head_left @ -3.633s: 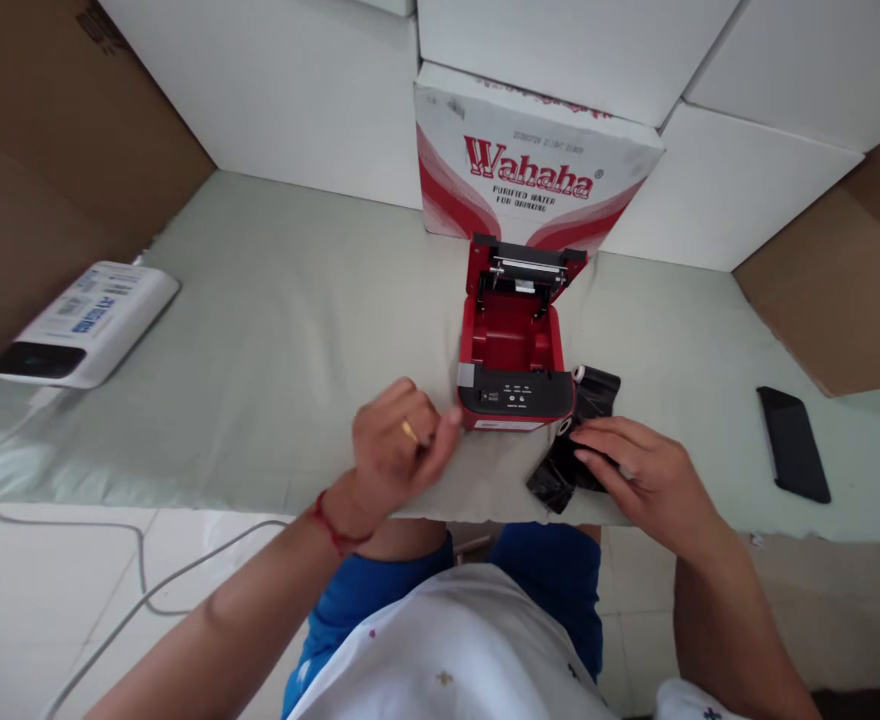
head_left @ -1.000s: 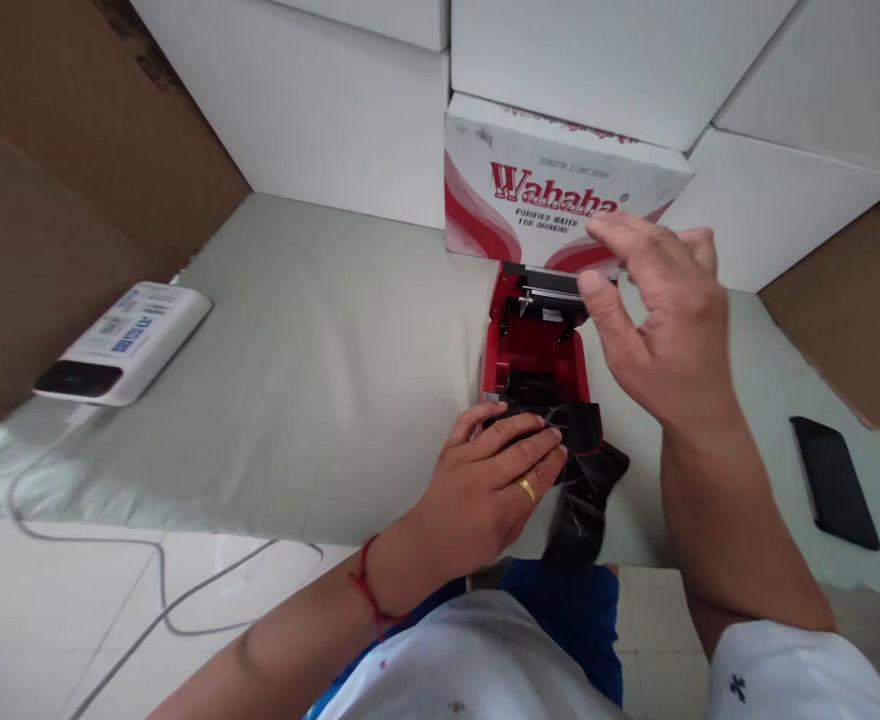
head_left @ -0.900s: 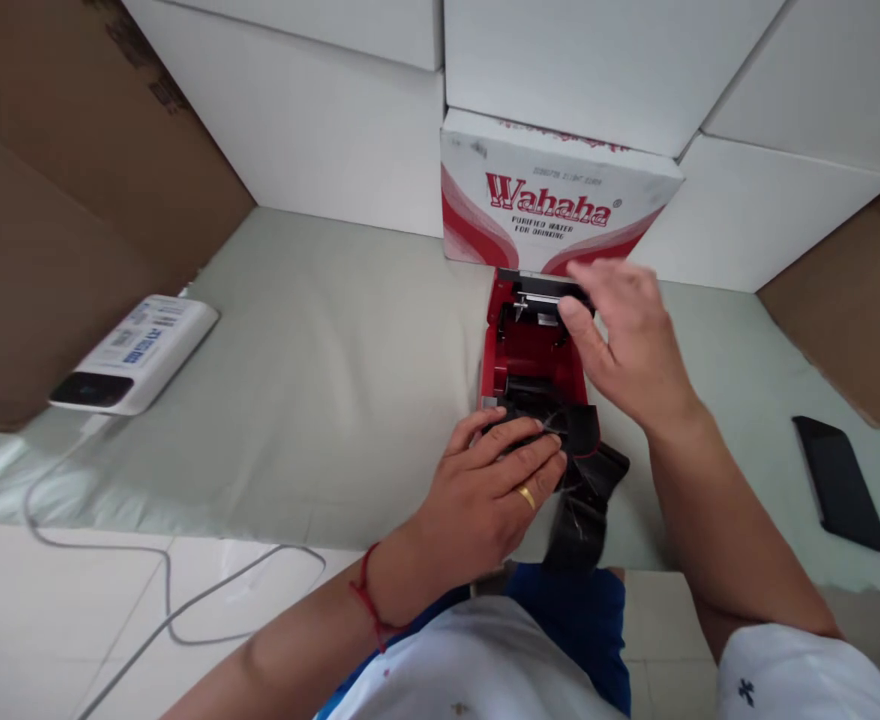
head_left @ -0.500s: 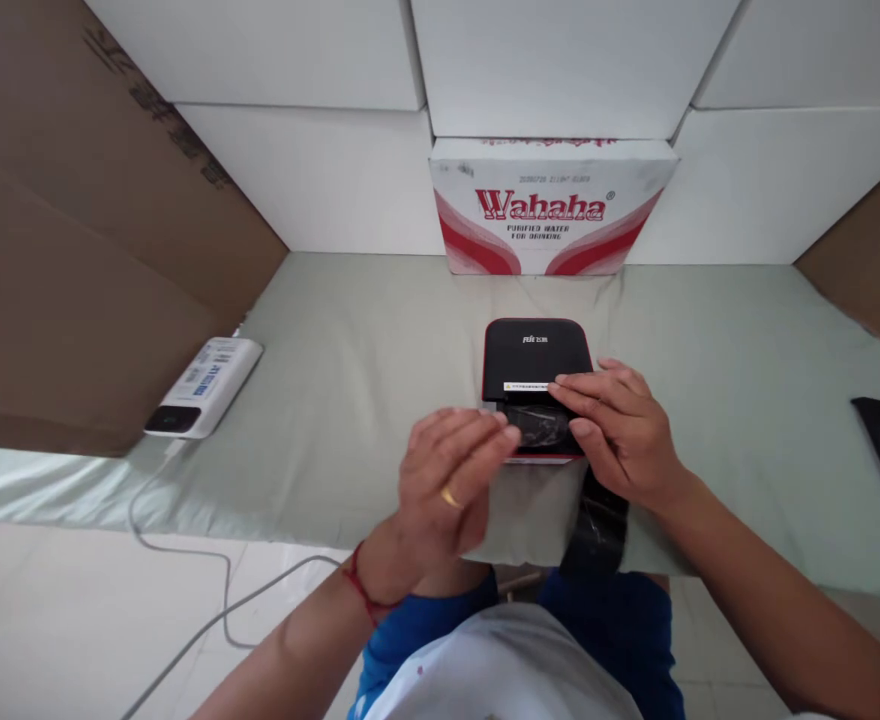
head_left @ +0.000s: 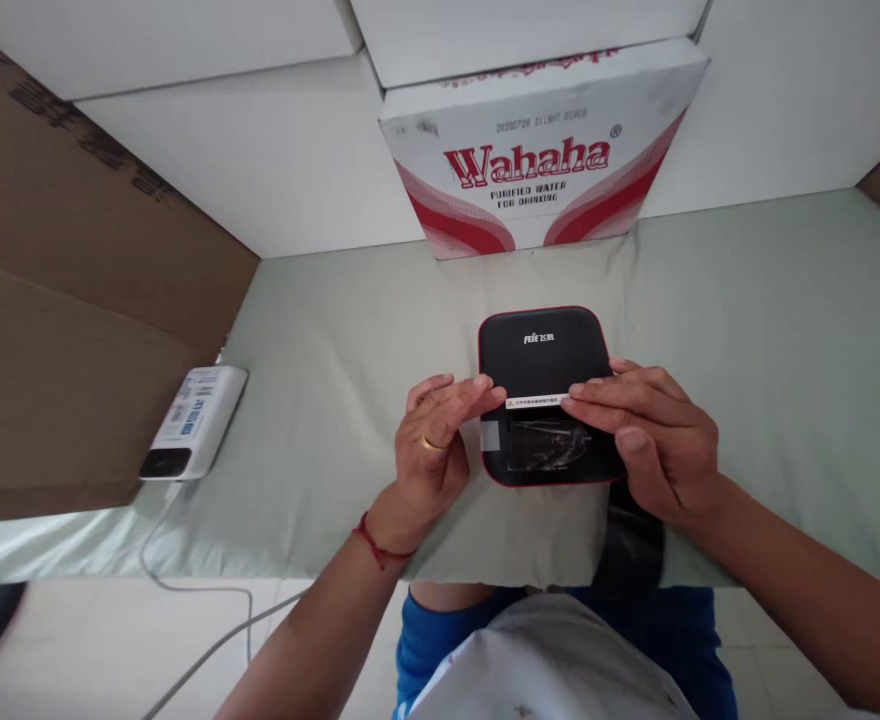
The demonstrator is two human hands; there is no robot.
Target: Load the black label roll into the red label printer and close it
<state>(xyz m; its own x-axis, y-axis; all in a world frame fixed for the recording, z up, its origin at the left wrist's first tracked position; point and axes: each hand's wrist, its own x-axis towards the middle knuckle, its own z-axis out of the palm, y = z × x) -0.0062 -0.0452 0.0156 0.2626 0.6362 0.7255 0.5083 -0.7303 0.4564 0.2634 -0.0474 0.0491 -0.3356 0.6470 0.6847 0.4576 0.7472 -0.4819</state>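
Note:
A small red-and-black printer lies on the cloth with its lid down. A white label strip runs along the lid's front edge, and a piece of black ribbon film covers part of the front panel. At the printer's left side, my left hand is closed, its fingertips pressed to the lid's edge near the strip. My right hand grips the right side, fingers together over the strip's other end. More black ribbon film hangs over the table edge below my right hand.
Behind the printer stands a white and red Wahaha water carton against white boxes. To the left are a white device with a grey cable and a brown cardboard box. Pale green cloth covers the table.
The printer's open lid has come down, and ribbon film now lies across its front panel. Both hands have moved onto the lid's front edge, one at each side.

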